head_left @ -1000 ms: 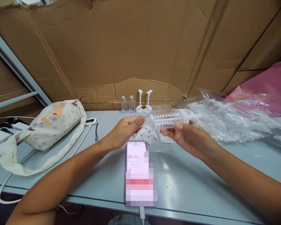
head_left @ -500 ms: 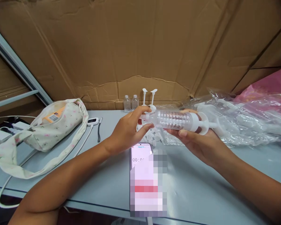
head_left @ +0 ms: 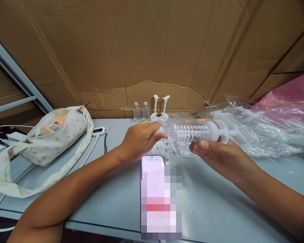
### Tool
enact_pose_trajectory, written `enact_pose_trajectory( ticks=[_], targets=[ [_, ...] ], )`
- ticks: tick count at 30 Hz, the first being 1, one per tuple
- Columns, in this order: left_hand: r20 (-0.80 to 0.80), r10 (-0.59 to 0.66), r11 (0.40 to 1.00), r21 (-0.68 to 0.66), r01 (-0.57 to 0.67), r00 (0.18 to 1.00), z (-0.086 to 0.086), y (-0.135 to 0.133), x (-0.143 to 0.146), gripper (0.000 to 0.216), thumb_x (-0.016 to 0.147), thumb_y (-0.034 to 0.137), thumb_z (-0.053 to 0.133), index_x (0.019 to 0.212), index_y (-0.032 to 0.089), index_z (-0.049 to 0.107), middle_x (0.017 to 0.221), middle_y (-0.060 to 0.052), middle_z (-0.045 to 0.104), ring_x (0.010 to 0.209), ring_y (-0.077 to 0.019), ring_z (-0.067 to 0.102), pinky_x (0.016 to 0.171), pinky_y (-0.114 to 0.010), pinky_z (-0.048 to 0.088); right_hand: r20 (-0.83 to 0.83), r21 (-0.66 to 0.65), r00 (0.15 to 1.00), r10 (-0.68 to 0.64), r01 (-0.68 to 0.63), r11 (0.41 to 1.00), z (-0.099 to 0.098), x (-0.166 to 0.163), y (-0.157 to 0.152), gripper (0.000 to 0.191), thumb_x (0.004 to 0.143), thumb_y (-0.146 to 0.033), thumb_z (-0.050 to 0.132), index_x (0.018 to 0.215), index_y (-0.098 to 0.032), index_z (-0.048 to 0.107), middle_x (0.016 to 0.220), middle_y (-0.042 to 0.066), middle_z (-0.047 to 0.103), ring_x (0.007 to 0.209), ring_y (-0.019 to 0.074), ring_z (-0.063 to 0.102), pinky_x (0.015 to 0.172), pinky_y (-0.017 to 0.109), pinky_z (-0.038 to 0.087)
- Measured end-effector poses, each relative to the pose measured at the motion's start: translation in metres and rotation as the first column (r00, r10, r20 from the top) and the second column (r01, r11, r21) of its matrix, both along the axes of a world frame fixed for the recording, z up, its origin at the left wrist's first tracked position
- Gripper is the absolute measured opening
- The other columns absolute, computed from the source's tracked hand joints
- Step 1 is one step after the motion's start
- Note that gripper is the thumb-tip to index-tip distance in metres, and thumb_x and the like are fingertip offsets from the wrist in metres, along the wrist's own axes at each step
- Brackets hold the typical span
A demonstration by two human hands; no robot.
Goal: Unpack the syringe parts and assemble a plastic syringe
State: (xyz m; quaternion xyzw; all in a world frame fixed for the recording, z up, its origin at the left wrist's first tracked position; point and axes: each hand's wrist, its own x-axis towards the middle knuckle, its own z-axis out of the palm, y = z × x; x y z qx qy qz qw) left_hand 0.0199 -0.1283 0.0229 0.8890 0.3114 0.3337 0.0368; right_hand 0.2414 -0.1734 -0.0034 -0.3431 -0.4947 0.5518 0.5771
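I hold a clear ribbed plastic tube with a white collar and plunger (head_left: pixel 192 131) level above the table. My right hand (head_left: pixel 218 153) cups the tube from below. My left hand (head_left: pixel 142 138) pinches a small white cap at the tube's left end. Under the tube lies a heap of small white caps (head_left: pixel 164 148). A phone (head_left: pixel 157 189) with a timer on its screen lies flat in front of me.
Two small clear bottles (head_left: pixel 140 111) and two white plungers (head_left: pixel 159 108) stand at the back by the cardboard wall. Clear plastic bags of parts (head_left: pixel 258 131) and a pink bag (head_left: pixel 291 98) fill the right. A floral cloth bag (head_left: pixel 53 135) and a white cable lie left.
My left hand stays on the tube's left end and has closed tighter round the cap. The tube has shifted slightly right and the view has tilted down a little.
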Motion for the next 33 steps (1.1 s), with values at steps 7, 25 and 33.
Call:
enact_pose_trajectory(
  ticks=[7,25,33],
  targets=[
    [0.246,-0.048,0.636,-0.74,0.219,0.968,0.008,-0.006,0.004,0.058,0.091,0.064,0.021,0.058,0.019,0.039,0.05,0.005,0.03,0.043,-0.0078,0.027,0.043,-0.024,0.027,-0.022,0.048,0.997,0.077,-0.076,0.996,0.004,0.006,0.0,0.044,0.06,-0.009,0.078,0.088,-0.038,0.061,0.117,-0.009,0.062,0.068,0.0109,0.056,0.057,0.027,0.048],
    [-0.019,-0.025,0.925,0.38,0.03,1.0,-0.017,0.002,-0.006,0.017,0.092,0.034,0.05,0.098,0.018,0.048,0.079,-0.002,0.067,0.066,-0.0135,0.061,0.061,-0.025,0.045,-0.085,-0.011,0.991,0.104,-0.106,0.994,0.002,0.001,-0.009,0.042,0.063,-0.014,0.079,0.093,-0.036,0.06,0.12,-0.006,0.059,0.064,0.0084,0.054,0.058,0.025,0.048],
    [-0.019,-0.023,0.908,-0.418,0.013,1.0,0.001,-0.007,-0.003,0.019,0.09,0.039,0.047,0.093,0.021,0.047,0.079,0.002,0.056,0.068,-0.0129,0.05,0.063,-0.026,0.036,-0.074,0.007,0.988,0.139,-0.139,0.99,0.0,0.006,-0.003,0.042,0.061,-0.013,0.08,0.09,-0.036,0.061,0.118,-0.007,0.06,0.064,0.0088,0.056,0.057,0.026,0.049]
  ],
)
